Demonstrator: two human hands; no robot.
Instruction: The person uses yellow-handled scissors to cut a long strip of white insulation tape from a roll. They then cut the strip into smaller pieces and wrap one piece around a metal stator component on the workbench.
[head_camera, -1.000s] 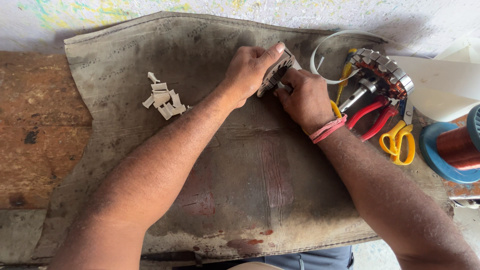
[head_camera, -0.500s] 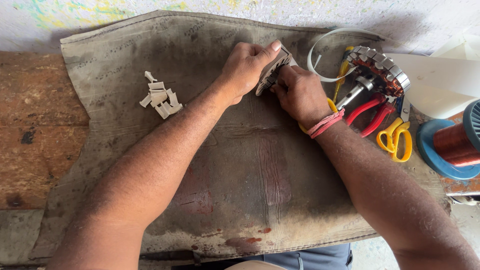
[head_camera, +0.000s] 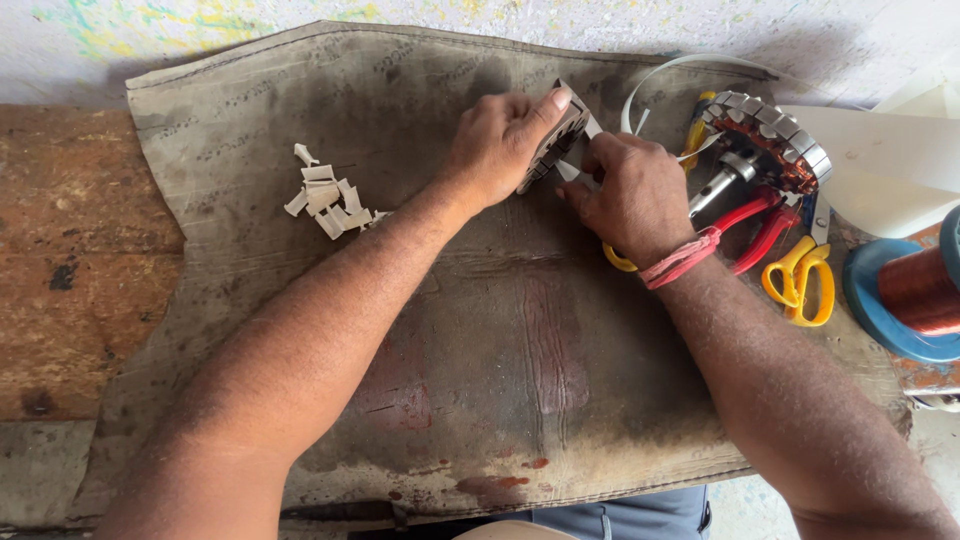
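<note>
Hands (head_camera: 570, 175) clamped on metal core (head_camera: 556, 140) | cloth (head_camera: 480, 380) bare below | scissors (head_camera: 800, 280) right

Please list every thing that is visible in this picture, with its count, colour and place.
metal stator core: one, grey, upper centre, held in both hands
white paper pieces: a small pile, on the mat, left of the hands
work mat: one, stained grey-brown, covering the bench
wound stator: one, grey with copper, upper right
red-handled pliers: one, right of the wrist
yellow scissors: one, right
copper wire spool: one, blue rim, right edge
white strip: one, upper right
left hand: grip on the core
right hand: grip on the core
</note>
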